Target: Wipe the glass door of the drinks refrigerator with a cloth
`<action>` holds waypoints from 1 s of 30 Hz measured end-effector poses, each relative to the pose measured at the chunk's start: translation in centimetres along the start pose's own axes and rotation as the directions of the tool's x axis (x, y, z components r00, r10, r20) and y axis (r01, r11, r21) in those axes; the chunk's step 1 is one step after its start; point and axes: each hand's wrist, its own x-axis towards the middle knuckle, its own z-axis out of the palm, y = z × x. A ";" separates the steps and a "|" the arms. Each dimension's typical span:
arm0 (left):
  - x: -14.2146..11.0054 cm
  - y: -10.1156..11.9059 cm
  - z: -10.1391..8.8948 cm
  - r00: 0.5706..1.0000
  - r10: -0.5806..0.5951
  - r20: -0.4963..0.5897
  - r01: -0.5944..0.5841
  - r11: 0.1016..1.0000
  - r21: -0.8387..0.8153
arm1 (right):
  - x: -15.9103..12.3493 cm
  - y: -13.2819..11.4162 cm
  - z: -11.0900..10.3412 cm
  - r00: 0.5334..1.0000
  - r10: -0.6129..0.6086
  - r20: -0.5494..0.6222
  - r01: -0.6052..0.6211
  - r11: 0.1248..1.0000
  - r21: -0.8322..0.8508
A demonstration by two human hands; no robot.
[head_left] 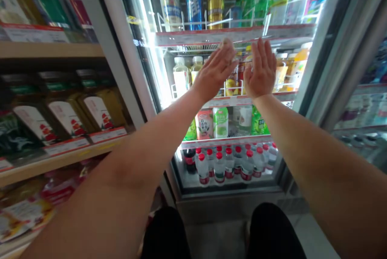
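Glowing white, a grey-framed cooler [229,206] faces left hand [213,71] and right hand [261,77], fingers [268,54] outstretched.

Narrow room above bottles [181,76], shelf edge [193,39] obstructing overhead.

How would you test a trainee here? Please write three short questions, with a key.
1. True or false: the right hand is closed in a fist.
2. The red-capped clear bottles stand in which part of the cooler? A: top; B: middle; C: bottom.
3. Which can stands between the white can and the gold can?
Key: 1. False, its fingers are extended. 2. C. 3. The blue can.
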 end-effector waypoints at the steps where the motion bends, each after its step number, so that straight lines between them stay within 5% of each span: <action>1: 0.4 0.4 0.4 0.999 0.040 0.034 -0.040 0.999 -0.001 | 0.0 0.0 -0.1 1.000 0.005 0.008 -0.005 1.000 -0.009; 6: 3.3 2.2 1.0 0.995 -0.101 -0.016 0.101 0.995 0.023 | 0.1 0.4 0.2 1.000 0.008 0.020 -0.008 0.999 -0.032; 9: 2.9 3.8 1.3 0.977 -0.203 -0.062 0.207 0.976 0.066 | 0.2 0.6 0.5 1.000 -0.020 -0.003 0.020 1.000 -0.016; 12: 1.6 4.7 1.4 0.993 -0.122 0.004 0.120 0.985 0.124 | 0.2 0.6 0.6 0.999 -0.019 -0.032 0.020 1.000 0.011; 15: 2.3 3.4 1.0 0.999 -0.038 0.020 0.035 0.989 0.146 | 0.2 0.5 0.6 0.999 -0.015 -0.036 0.016 0.999 0.033; 20: 5.4 0.9 0.9 0.974 -0.194 -0.114 0.210 0.967 0.145 | 0.2 0.5 0.4 1.000 -0.025 -0.012 0.025 1.000 0.003; 26: 1.6 4.3 2.0 0.997 0.012 0.077 -0.023 0.990 0.141 | 0.3 0.3 0.2 0.998 0.054 0.032 -0.054 0.999 -0.002; 30: 1.5 3.5 1.5 0.996 0.046 0.078 -0.058 0.984 0.166 | 0.2 0.2 0.1 0.999 0.037 0.039 -0.038 0.999 0.012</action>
